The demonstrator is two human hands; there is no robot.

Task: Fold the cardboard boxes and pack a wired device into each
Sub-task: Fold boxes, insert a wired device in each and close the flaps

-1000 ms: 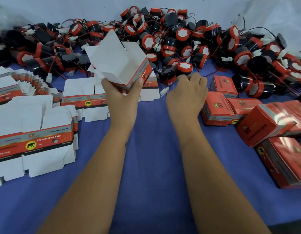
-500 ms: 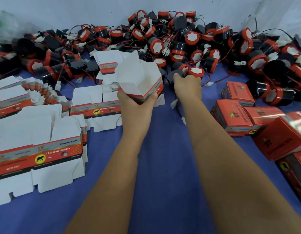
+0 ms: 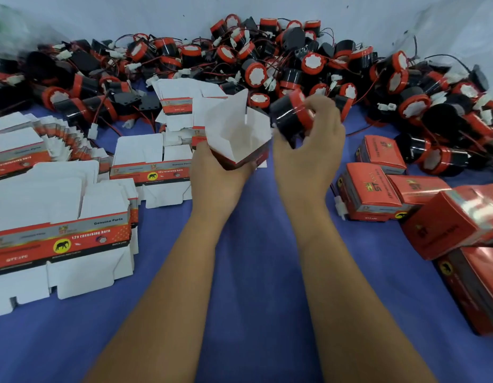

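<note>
Right hand (image 3: 308,150) just pulled a black-and-red cylindrical wired horn (image 3: 291,118) off the pile, gripping it; left hand (image 3: 217,172) clutches the open white-lined red cardboard box (image 3: 237,136), ready for loading.

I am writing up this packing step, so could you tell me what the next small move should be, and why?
Probably lower the black-and-red device into the open box. The right hand grips the device just beside the box's mouth, while the left hand holds the box from below with its white flaps standing open. Nothing shows inside the box, so it looks ready to fill.
</note>
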